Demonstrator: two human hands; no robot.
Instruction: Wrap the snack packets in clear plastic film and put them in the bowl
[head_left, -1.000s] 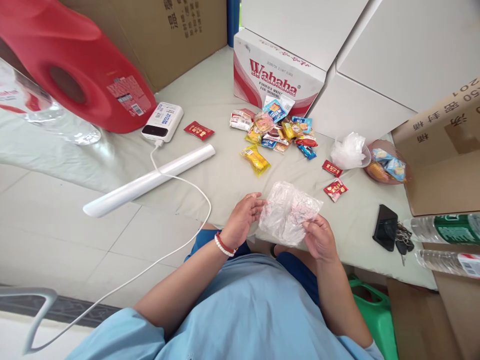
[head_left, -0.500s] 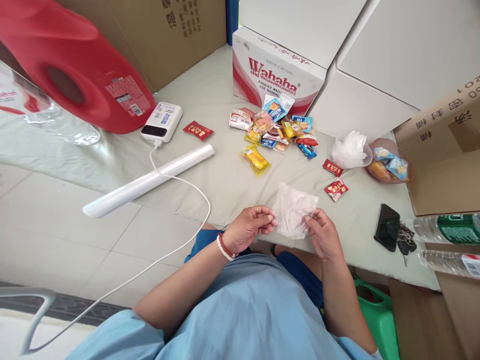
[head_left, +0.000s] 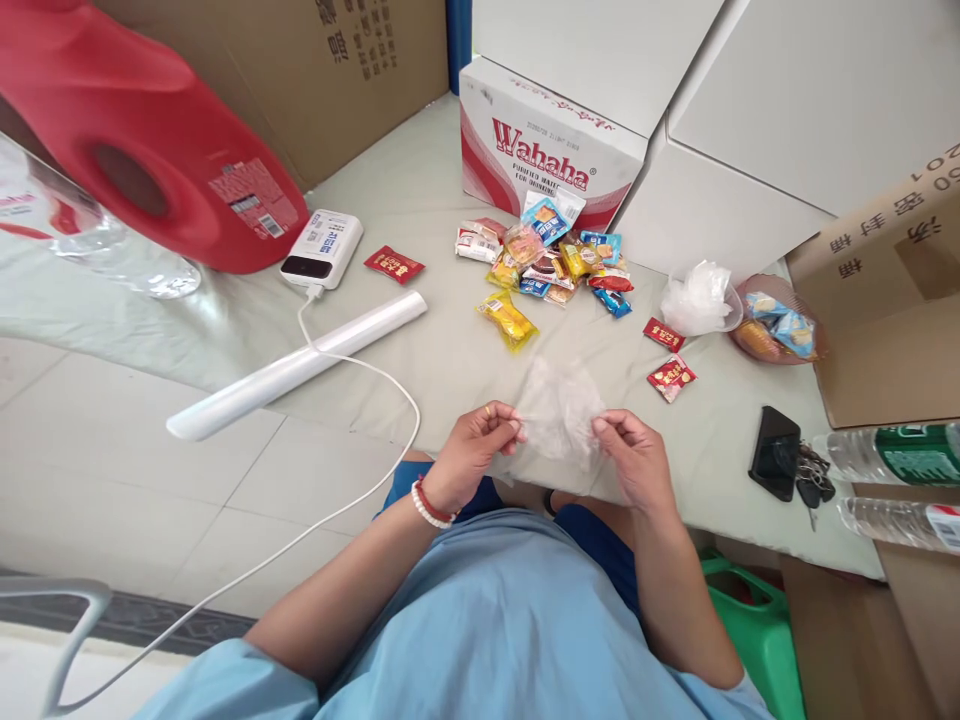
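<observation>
A thin, see-through plastic bag [head_left: 561, 412] is stretched between my two hands over the front edge of the table. My left hand [head_left: 484, 445] pinches its left edge, thumb against fingers. On the opposite edge, my right hand [head_left: 634, 450] grips it the same way. Beyond the bag lies a yellow-wrapped snack [head_left: 508, 318], apart from my hands. Behind that is a pile of wrapped snacks [head_left: 551, 262] in several colours. Two red packets, one of them the lower red packet [head_left: 672, 377], lie to the right of the bag.
Crumpled clear plastic [head_left: 699, 300] sits beside a bowl of snacks [head_left: 776, 320]. A phone [head_left: 775, 453], keys and bottles are at right. A white tube [head_left: 300, 365], cable, white device [head_left: 322, 248] and red jug [head_left: 187, 160] occupy the left. A Wahaha carton [head_left: 551, 145] stands behind.
Both hands have shifted slightly left with the bag. The bag is spread wider and flatter between them, and the left hand has moved a little farther from the right.
</observation>
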